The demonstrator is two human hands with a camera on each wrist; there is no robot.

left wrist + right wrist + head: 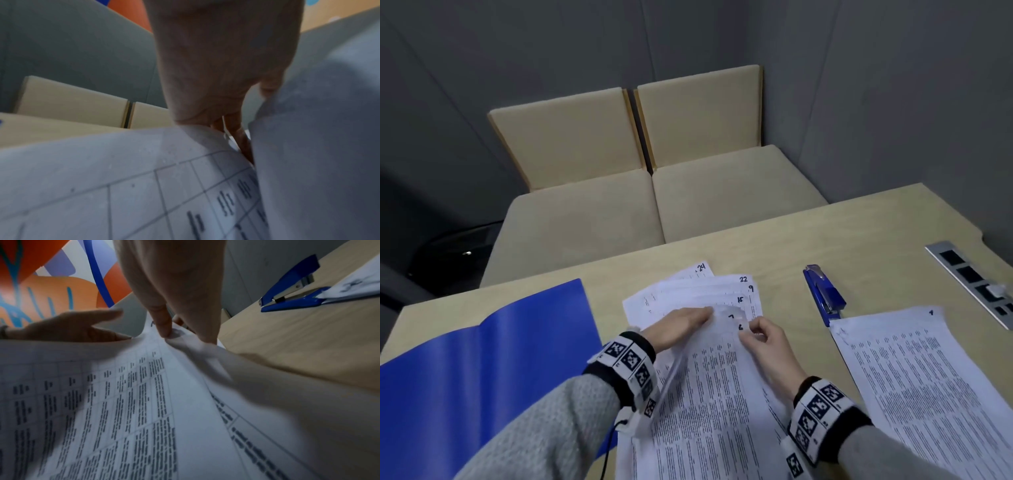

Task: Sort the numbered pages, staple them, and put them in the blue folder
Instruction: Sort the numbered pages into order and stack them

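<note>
Several printed pages lie fanned in a loose pile [705,287] mid-table, with handwritten corner numbers 24, 22, 9 and 15 showing. My right hand [763,339] pinches the top corner of the page marked 6 [715,377] and holds it raised; the right wrist view shows its fingertips [166,332] on that sheet [123,402]. My left hand [681,325] lies with straight fingers on the pile, slipped beneath the raised sheet [318,146]. A blue stapler [825,294] sits just right of the pile. The blue folder [482,359] lies open at the left.
A second stack [928,377] with page 1 on top lies at the right, its corner touching the stapler. A metal socket strip [972,277] is set into the table's far right. Beige bench seats [654,205] stand beyond the far edge.
</note>
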